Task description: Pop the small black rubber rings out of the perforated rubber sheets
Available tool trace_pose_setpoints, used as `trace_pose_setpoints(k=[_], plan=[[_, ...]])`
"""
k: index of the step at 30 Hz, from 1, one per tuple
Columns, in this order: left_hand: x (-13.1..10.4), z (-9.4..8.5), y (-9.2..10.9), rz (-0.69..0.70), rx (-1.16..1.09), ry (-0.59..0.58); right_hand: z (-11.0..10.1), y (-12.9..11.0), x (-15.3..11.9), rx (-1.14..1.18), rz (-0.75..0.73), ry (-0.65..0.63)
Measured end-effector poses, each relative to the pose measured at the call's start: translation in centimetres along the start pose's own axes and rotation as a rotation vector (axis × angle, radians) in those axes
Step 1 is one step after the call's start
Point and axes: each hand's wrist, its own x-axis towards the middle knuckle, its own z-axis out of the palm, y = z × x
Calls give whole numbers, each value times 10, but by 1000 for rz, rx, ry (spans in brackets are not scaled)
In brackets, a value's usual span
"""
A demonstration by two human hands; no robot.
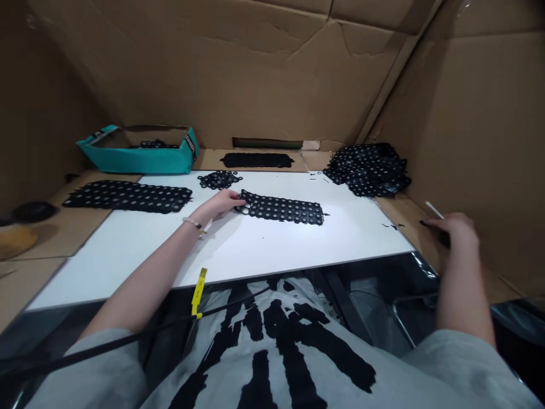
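My left hand (pixel 225 201) pinches the left end of a black rubber sheet full of round holes (pixel 285 209), which lies on the white board (pixel 255 250). At the sheet's right end a small thin tab sticks out. Off to the right, beyond the board's edge, my right hand (pixel 462 232) is closed, with a thin white stick-like tool (pixel 434 209) jutting from it. Something dark shows under that hand, too unclear to name. Just behind my left hand sits a small pile of loose black rings (pixel 219 179).
A teal box (pixel 140 161) with black rings inside stands at the back left. Another holed sheet (pixel 130 196) lies at left, a dark strip (pixel 257 160) at the back. A heap of holed sheets (pixel 369 168) sits back right. Cardboard walls (pixel 264 74) enclose the table.
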Motion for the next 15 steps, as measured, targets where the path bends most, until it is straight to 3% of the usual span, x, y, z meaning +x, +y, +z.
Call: trace_pose_setpoints(k=[1, 3, 6, 8, 11, 15], plan=[[-1, -2, 0, -8, -10, -21, 0, 4, 2, -55, 143, -57], [-3, -6, 1, -2, -41, -71, -2, -6, 0, -78, 185, -24], [-1, -12, -1, 33, -104, -125, -6, -63, -21, 59, -124, 124], [3, -15, -4, 33, -137, -109, -4, -122, -48, 340, -286, 97], [7, -19, -7, 2, -171, -80, 12, -217, -101, 745, -455, -198], [6, -21, -6, 100, -112, -197, 57, -317, -180, 822, -467, -725]])
